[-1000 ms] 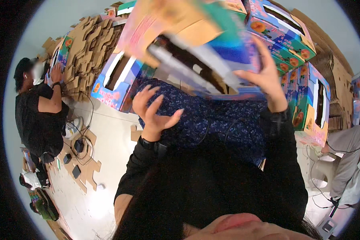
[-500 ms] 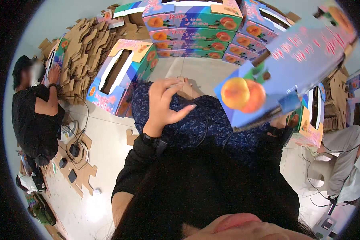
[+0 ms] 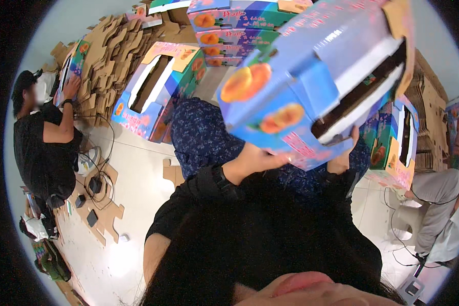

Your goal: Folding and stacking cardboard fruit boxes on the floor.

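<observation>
The person's left hand (image 3: 255, 164) held the near lower corner of a peach-printed cardboard carton (image 3: 316, 84), thumb against its side, the other fingers hidden beneath. The right hand (image 3: 340, 160) gripped the same carton near the end of its long slotted opening, its fingers partly hidden. The carton was tilted, raised above the dark-blue floral lap (image 3: 201, 127). Another printed carton (image 3: 169, 97) stood left of the knees; stacked cartons (image 3: 234, 43) rose beyond.

Hands (image 3: 252, 164) holding tilted carton (image 3: 319, 84), stacked cartons (image 3: 234, 40) beyond
</observation>
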